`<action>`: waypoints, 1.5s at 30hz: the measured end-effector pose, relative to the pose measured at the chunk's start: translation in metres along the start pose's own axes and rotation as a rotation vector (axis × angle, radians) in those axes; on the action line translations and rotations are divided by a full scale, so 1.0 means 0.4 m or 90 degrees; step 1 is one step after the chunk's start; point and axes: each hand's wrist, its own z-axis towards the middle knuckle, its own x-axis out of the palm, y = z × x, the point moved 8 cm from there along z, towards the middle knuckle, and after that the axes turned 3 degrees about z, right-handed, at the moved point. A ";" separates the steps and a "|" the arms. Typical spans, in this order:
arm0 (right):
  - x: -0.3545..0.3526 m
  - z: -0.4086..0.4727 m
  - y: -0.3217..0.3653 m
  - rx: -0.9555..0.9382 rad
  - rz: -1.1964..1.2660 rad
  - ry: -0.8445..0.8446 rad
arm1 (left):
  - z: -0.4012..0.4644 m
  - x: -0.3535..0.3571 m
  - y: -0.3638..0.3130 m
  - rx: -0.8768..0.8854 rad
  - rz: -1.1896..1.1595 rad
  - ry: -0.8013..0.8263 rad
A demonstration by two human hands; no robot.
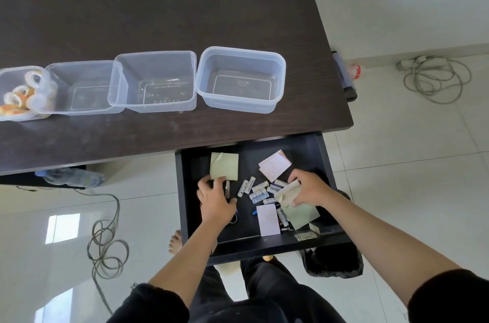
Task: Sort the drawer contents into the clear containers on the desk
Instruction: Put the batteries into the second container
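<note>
Drawer hangs open under the desk's near right edge, holding green notes, pink notes, loose batteries and a pen. Four clear containers stand in a row on the desk; the far-left one holds tape rolls. Cables coil on the floor. Left hand reaches into the drawer, fingers curled at the green notes' near edge. Right hand grips a cream pad over the batteries.

Print on the batteries — too blurred to read.
</note>
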 end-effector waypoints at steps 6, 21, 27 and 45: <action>0.000 0.000 0.019 -0.002 0.080 0.045 | -0.008 0.014 0.033 0.000 0.125 0.034; -0.127 0.033 0.051 0.044 0.422 -0.301 | -0.008 -0.010 0.062 -0.012 0.106 -0.008; -0.112 0.026 0.059 0.027 0.285 -0.313 | -0.030 -0.032 0.029 0.063 0.135 -0.107; 0.070 -0.040 -0.021 0.101 0.124 -0.127 | 0.001 0.133 -0.101 0.209 0.215 0.176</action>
